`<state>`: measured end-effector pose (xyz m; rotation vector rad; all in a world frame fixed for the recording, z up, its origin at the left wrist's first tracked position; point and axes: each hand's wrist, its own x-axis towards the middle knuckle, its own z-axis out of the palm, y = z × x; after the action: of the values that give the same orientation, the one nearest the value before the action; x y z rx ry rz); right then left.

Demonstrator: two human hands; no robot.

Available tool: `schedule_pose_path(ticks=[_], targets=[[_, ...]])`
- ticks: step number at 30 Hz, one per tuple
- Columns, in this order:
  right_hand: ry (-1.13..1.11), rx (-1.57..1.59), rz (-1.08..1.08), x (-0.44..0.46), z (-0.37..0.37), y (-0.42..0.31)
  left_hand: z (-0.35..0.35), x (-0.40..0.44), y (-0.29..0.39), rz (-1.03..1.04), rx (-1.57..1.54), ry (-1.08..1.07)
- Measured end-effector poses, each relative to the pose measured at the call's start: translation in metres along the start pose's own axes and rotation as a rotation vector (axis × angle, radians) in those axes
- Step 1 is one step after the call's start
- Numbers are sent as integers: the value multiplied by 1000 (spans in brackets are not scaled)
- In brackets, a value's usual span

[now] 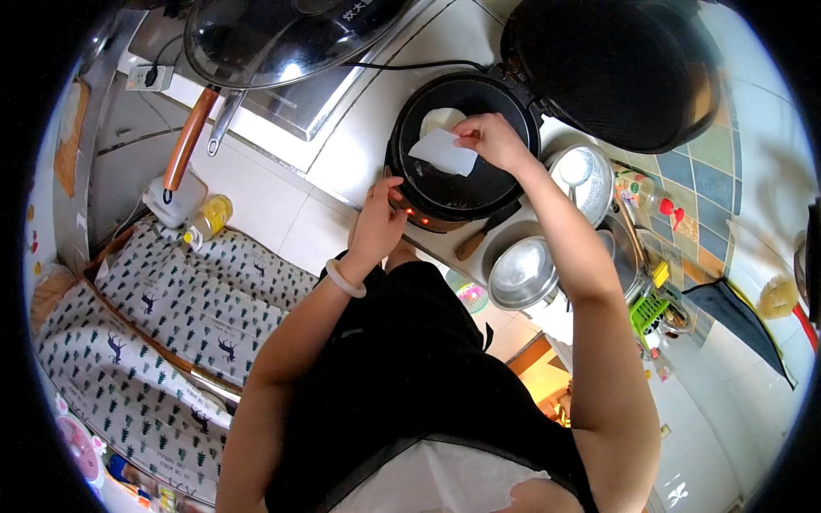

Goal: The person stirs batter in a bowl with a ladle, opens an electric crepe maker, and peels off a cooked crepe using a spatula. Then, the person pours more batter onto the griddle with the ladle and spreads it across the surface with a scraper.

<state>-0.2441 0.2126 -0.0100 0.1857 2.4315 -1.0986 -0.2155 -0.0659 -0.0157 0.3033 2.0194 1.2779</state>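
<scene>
White thin flat sheet with straight edges (443,156) is pinched near one edge between the thumb and fingers of the right hand (492,141); it spreads left of and below those fingertips, inside the rim of a round black electric pan (462,198). Just above and left of the same fingers, a pale rounded flat piece (440,120) shows on the pan floor, its lower part covered by the sheet. Bare black pan floor leaves open room below the right fingers, while the right forearm crosses the rim. The left hand (378,224) has its fingers bent at the pan's near-left edge, beside two small orange lights (417,216); whether they grip the rim or only rest there, I cannot tell. Beyond the right fingers, up and to the right, the raised round black ridged lid (611,73) stands back from them. Left of both hands runs a clear strip of white tiled surface (363,124). Right of and below the right fingers, two round silver metal vessels (523,269) crowd close to the forearm.
</scene>
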Motion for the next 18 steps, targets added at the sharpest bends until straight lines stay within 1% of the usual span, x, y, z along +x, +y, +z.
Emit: schedule_pose_path(ticks=[3,11,14,18], targets=[[25,-75,-14,10,0,0,0,0,0,-11,-5,1],[157,82,137,21,-7,22,1,2,-5,7,-28,12],[265,121,159,19,-4,32,-1,2,-1,-10,-42,-4],[331,215,188,19,4,51,-4,1,4,-29,-26,-27]])
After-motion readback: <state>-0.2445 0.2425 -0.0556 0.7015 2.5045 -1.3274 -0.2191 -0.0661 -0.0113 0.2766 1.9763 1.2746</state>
